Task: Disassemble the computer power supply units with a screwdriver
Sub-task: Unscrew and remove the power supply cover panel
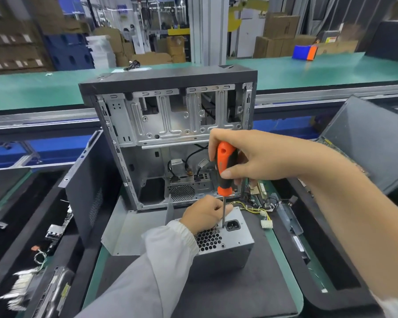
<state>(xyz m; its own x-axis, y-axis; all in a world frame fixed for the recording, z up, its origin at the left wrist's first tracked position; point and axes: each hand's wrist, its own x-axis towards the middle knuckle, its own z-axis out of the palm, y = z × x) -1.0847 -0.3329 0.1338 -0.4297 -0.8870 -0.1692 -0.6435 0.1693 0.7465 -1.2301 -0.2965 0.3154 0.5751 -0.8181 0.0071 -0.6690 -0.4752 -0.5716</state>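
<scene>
Two bare hands at work over a grey power supply unit [225,246], seen from the head camera. Right hand [253,157] wrapped around the orange-and-black handle of a screwdriver [225,171], fingers curled round it, thumb pressed along the side. Shaft held upright, tip down on the unit's top face just beside the black power socket [233,225]. Left hand [205,214] gripping the unit's far upper edge, fingers curled over it, white sleeve [170,249] trailing back toward the viewer. Unit standing on a dark mat [239,292] over the green bench, honeycomb vent grille [208,239] facing up, yellow and black wires [251,207] running off its far right corner to a white connector [266,224]. Just behind, an opened computer case [170,138], upright, bare metal inside. Loose grey side panel [133,230] lying flat between case and unit. Cardboard boxes [280,37] blurred in the background.
</scene>
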